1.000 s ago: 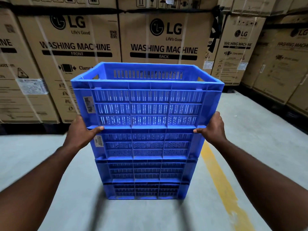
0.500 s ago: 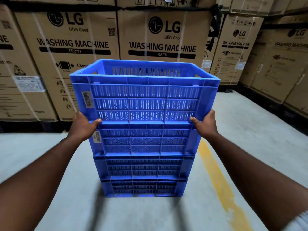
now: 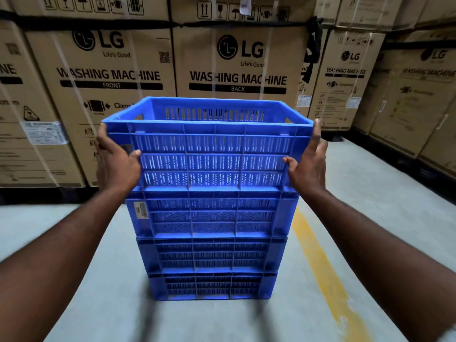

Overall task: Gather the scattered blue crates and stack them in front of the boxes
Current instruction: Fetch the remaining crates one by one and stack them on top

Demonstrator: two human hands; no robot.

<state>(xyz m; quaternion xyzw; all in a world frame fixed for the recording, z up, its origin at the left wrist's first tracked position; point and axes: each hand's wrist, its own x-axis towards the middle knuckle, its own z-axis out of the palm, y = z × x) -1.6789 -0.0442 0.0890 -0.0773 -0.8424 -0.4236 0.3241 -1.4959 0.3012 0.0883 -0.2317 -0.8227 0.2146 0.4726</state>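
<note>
Step in hand: seating the top crate (image 3: 212, 154) on the stack (image 3: 212, 255), which stood four high on the floor (image 3: 74, 317) just in front of the boxes (image 3: 237, 70). The left hand (image 3: 116, 164) and right hand (image 3: 308, 164) each clasped a front corner of the top crate, thumb on the slotted front wall, fingers laid up the side wall toward the rim. The crate appeared to rest squarely on the one below. The next move probably called for checking alignment, then releasing both hands together.

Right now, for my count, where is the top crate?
Centre of the head view, atop three stacked crates, the top crate is held between the left hand and right hand, before the washing-machine boxes.
</note>
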